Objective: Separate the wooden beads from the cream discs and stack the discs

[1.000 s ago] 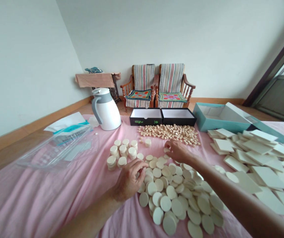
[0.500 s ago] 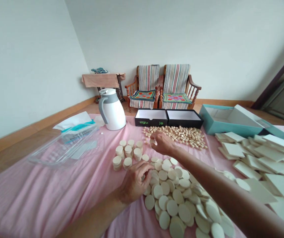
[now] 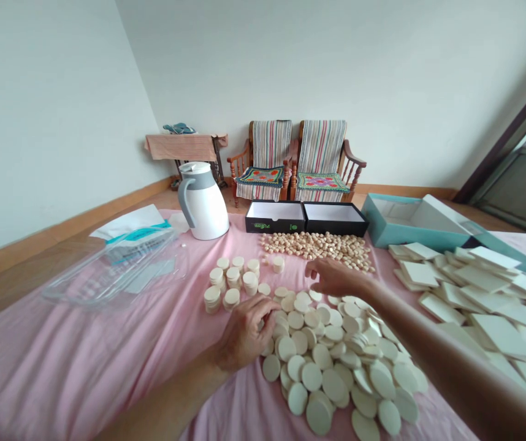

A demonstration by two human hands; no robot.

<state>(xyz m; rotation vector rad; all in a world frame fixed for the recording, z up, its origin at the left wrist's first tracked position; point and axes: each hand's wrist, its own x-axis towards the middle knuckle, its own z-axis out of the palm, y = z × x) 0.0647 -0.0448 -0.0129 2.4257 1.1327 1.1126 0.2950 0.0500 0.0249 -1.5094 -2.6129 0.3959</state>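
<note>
A spread pile of round white discs (image 3: 322, 355) lies on the pink cloth before me. At its left edge rests my left hand (image 3: 247, 331), fingers curled in; whatever is under them, if anything, is hidden. My right hand (image 3: 336, 277) hovers over the far side of the pile, its fingers bent but apart, with nothing seen in them. Left of it, a short stack of discs (image 3: 278, 264) stands alone. Several more disc stacks (image 3: 233, 275) stand in rows farther left, and a loose disc (image 3: 263, 289) lies between them and the pile.
Small wooden pieces (image 3: 318, 246) lie scattered before two black boxes (image 3: 274, 225). On the right are square white tiles (image 3: 484, 288) and a teal box (image 3: 410, 236). A white jug (image 3: 205, 208) and a clear plastic tray (image 3: 116, 275) sit on the left.
My right hand has let go of the short disc stack, now standing on the cloth, and moved right and nearer. My left hand stays at the pile. The view has shifted slightly.
</note>
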